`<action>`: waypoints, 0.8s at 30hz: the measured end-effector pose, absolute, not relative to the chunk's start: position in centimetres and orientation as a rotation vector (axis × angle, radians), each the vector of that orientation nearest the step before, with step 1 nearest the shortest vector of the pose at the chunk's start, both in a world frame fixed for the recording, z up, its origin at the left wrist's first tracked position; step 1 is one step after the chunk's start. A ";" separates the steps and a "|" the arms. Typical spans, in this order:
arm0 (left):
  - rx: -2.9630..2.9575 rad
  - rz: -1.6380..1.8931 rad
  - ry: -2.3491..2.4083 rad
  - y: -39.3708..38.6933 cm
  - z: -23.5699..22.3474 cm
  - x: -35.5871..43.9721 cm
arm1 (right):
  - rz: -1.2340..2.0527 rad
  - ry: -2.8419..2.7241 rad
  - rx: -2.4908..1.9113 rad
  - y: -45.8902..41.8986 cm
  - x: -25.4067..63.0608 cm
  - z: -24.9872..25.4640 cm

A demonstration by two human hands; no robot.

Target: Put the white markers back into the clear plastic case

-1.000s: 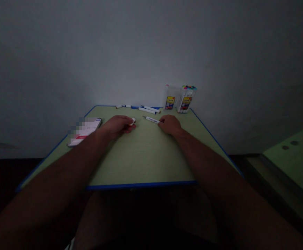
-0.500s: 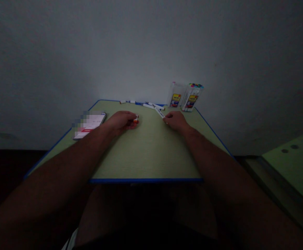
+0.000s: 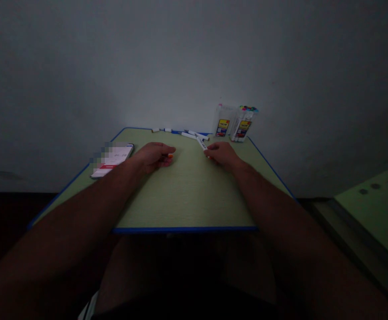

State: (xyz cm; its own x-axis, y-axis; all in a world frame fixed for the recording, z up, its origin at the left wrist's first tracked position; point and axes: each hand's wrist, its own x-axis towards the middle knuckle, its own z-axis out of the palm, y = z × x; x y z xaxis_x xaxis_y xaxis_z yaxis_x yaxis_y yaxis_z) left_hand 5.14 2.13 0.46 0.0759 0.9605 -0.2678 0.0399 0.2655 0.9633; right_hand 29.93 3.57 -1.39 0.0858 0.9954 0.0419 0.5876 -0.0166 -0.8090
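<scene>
In my left hand [image 3: 154, 155] is a marker cap [image 3: 170, 156], its orange end showing between the curled fingers. The rest of the cap is hidden by the thumb and fingers. My right hand [image 3: 223, 154] pinches a white marker [image 3: 201, 143] with dark print near its lower end. This marker slants up and away to the left, its bare tip toward the back of the table. Just beyond that tip lie two other white markers, one white marker [image 3: 189, 135] crossing close to another white marker [image 3: 198, 134].
Two small caps, a brown-ended cap [image 3: 155, 130] and a white cap [image 3: 168, 130], lie along the table's back edge. A clear case [image 3: 222, 126] and a case full of markers [image 3: 243, 126] stand back right. A phone [image 3: 114, 160] lies left on the green table [image 3: 187, 195]. A wall rises behind.
My left hand has turned the cap inward, so less of its white part shows. My right hand still holds the marker, almost unmoved. The whole view has shifted slightly.
</scene>
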 end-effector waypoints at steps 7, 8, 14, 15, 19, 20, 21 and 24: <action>1.075 0.918 1.297 2.0 0.6 5.3 | 0.937 -1.531 -1.598 3.2 29.9 -1.1; 1.076 0.918 1.298 2.0 0.5 5.3 | 0.946 -1.525 -1.592 3.2 29.9 -1.1; 1.078 0.927 1.305 2.1 0.4 5.2 | 0.979 -1.507 -1.581 3.2 29.7 -1.1; 1.075 0.926 1.306 2.1 0.5 5.2 | 0.987 -1.502 -1.582 3.2 29.7 -1.1; 1.073 0.925 1.304 2.0 0.7 5.2 | 1.005 -1.519 -1.562 3.3 29.8 -1.2; 1.073 0.928 1.301 2.0 0.7 5.3 | 1.006 -1.518 -1.559 3.2 29.9 -1.2; 1.072 0.931 1.297 2.0 0.7 5.3 | 1.010 -1.513 -1.559 3.2 29.9 -1.1; 1.067 0.935 1.286 2.1 0.5 5.2 | 1.029 -1.482 -1.559 3.1 29.8 -1.1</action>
State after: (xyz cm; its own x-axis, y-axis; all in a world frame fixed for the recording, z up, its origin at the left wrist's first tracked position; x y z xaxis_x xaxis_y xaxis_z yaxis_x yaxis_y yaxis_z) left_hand 5.22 2.10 0.52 0.0778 0.9602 -0.2683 0.0405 0.2659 0.9632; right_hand 29.77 3.10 -1.07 0.0116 0.9981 -0.0601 0.4049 -0.0597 -0.9124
